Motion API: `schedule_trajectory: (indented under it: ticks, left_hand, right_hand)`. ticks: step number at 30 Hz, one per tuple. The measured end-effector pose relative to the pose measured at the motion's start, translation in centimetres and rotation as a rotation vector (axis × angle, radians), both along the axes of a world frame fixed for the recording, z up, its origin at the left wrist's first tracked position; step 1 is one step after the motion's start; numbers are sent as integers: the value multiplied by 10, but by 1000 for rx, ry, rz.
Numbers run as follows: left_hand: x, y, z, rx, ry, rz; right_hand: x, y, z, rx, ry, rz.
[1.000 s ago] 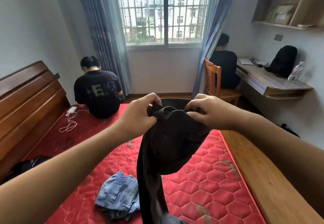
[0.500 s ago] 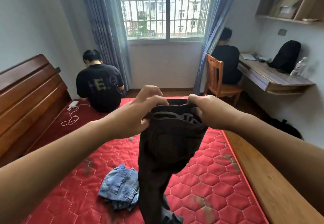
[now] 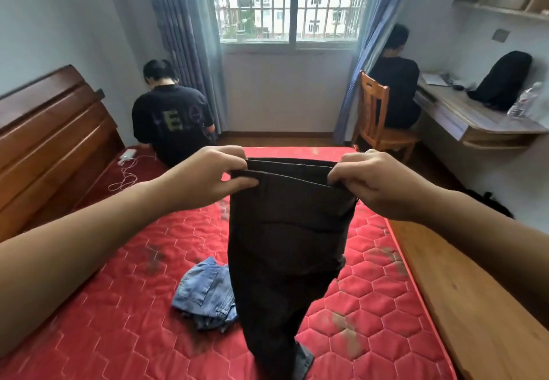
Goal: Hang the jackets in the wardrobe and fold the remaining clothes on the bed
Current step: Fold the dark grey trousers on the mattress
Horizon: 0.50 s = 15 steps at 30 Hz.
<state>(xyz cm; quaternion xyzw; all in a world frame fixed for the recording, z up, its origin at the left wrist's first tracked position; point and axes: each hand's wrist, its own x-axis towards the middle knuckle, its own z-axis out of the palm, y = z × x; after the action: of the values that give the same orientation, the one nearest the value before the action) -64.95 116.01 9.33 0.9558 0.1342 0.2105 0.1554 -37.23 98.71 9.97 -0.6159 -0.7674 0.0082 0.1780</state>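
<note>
Dark brown trousers (image 3: 285, 246) hang in the air over the red quilted mattress (image 3: 371, 305), held by the waistband. My left hand (image 3: 205, 177) pinches the waistband's left corner and my right hand (image 3: 374, 182) pinches its right corner, so the band is stretched flat between them. The legs drop down and their ends touch the mattress near the bottom of the view. Crumpled blue denim clothing (image 3: 205, 293) lies on the mattress just left of the hanging legs.
One person (image 3: 170, 121) sits on the bed's far left corner near the wooden headboard (image 3: 50, 141). Another person (image 3: 395, 82) sits on a wooden chair (image 3: 377, 121) at the desk (image 3: 475, 124). A wooden bed rail (image 3: 463, 299) runs along the right. A white charger and cable (image 3: 126, 168) lie on the mattress.
My hands have moved apart, pulling the bunched waistband out straight and flat. The view has tilted down slightly.
</note>
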Motion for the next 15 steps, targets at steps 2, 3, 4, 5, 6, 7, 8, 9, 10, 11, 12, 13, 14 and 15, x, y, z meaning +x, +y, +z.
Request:
schedule_trajectory:
  ticks: [2, 3, 4, 5, 6, 7, 8, 9, 10, 11, 12, 13, 14, 15]
  left_hand:
    - [-1, 4, 1, -69, -49, -2]
    - [-2, 6, 1, -113, -72, -8]
    - [-2, 8, 1, -162, -96, -14]
    - [-3, 10, 0, -210, -119, -24]
    - [-3, 11, -1, -240, -145, -21]
    - [-3, 14, -2, -267, -165, -21]
    - [-2, 16, -2, -301, -175, -15]
    - [-2, 17, -2, -342, -183, -13]
    - [-1, 18, -1, -378, -188, -8]
    - [-1, 18, 1, -414, -195, -4]
    - [-1, 19, 3, -422, -197, 0]
    - [0, 19, 7, -411, -196, 2]
    - [0, 19, 12, -387, -192, 0]
    - [0, 19, 18, -361, -187, -1]
  right_hand:
    - [2, -5, 3, -18, -6, 3]
    - [4, -7, 3, -16, -29, -3]
    - [6, -8, 3, -7, -74, -3]
    - [7, -10, 2, 15, -140, 2]
    - [9, -11, 0, 42, -199, 7]
    - [11, -11, -1, 65, -223, 3]
    - [12, -11, -2, 88, -212, -5]
    - [12, -11, -4, 109, -169, -4]
    - [12, -10, -6, 126, -102, 3]
    - [12, -9, -8, 138, -19, 0]
    - [10, -9, -11, 159, 75, -17]
    - [9, -9, -12, 192, 166, -42]
    - [7, -8, -12, 232, 252, -67]
    - [4, -7, -11, 272, 329, -92]
